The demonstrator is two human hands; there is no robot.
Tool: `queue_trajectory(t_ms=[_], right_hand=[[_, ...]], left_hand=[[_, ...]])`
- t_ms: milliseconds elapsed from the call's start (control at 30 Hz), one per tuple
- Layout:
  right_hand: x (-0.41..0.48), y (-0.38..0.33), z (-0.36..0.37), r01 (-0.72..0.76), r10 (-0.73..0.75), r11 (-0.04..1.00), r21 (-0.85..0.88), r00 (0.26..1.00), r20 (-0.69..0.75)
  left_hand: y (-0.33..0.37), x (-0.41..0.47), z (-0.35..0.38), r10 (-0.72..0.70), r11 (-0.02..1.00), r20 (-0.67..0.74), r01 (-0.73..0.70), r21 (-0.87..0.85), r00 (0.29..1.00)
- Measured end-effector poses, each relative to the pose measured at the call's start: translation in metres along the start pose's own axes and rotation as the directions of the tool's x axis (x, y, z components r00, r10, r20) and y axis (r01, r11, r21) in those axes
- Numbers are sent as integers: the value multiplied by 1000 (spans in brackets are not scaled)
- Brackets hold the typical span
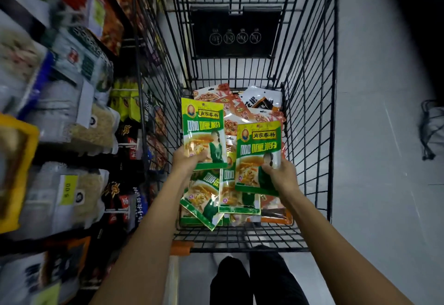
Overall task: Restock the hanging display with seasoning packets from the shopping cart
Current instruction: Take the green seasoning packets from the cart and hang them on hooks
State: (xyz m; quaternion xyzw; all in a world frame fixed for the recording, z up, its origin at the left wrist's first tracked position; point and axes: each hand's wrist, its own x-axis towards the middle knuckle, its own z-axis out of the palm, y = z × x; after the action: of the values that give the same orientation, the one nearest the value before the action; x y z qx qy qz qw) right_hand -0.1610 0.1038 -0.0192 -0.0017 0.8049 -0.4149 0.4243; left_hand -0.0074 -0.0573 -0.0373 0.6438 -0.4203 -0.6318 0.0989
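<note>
Store aisle w/ wire cart [310,112], left hand [186,160] gripped green packet [203,131], right hand [280,172] pinched another green packet [258,151], more packets [230,112] in cart.

1. Cart [310,103], frame center: thin black-coated metal wire, matt.
2. Green packets [258,158]: glossy plastic film, glare picked up.
3. Floor [374,136], right: smooth, pale, slightly sheened.
4. Cart handle cap [181,248]: orange plastic.
</note>
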Motion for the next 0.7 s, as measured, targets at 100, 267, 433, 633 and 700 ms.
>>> queue_trajectory(t_ms=[100, 267, 433, 633, 700], right_hand=[[-18, -42, -18, 70, -73, 996, 58, 996, 44], [-61, -125, -36, 245, -259, 965, 93, 946, 194], [-121, -204, -39, 412, -433, 901, 140, 824, 365], [-207, -284, -26, 574, -610, 777, 259, 585, 534], [-239, -304, -18, 627, -656, 723, 291, 490, 574]], left_hand=[[33, -35, -19, 88, 994, -13, -89, -71, 996], [94, -114, -57, 267, 932, -109, -285, -225, 958], [137, -209, -96, 469, 804, -315, -546, -234, 825], [166, -320, -155, 501, 675, -584, -710, -198, 639], [169, -356, -174, 514, 627, -651, -763, -159, 559]])
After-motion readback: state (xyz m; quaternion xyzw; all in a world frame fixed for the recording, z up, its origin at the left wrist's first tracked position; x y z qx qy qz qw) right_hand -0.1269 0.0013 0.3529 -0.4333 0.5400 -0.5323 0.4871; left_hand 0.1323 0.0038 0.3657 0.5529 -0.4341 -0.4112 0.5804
